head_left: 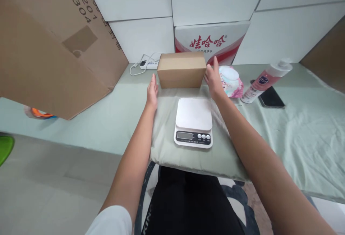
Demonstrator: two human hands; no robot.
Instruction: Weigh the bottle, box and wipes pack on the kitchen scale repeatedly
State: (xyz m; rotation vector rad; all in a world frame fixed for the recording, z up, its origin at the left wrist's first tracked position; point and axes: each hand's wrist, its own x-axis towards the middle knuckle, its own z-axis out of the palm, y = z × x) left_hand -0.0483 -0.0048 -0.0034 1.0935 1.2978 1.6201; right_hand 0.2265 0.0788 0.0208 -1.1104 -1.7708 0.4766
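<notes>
A small brown cardboard box (181, 70) stands on the pale green cloth, just beyond a white kitchen scale (193, 121). My left hand (152, 91) hovers open a little to the left of the box, apart from it. On the other side, my right hand (214, 78) is open with its fingers up against the box's right end; whether it touches is unclear. The scale rests on a grey-green cushion (167, 145) in front of me, its display blank.
A large tilted cardboard box (51, 44) fills the left. Right of the small box lie a pink wipes pack (231, 82), a pink bottle (265, 80) on its side and a black phone (271, 98). A white power strip (148, 64) and a red-white carton (212, 42) sit behind.
</notes>
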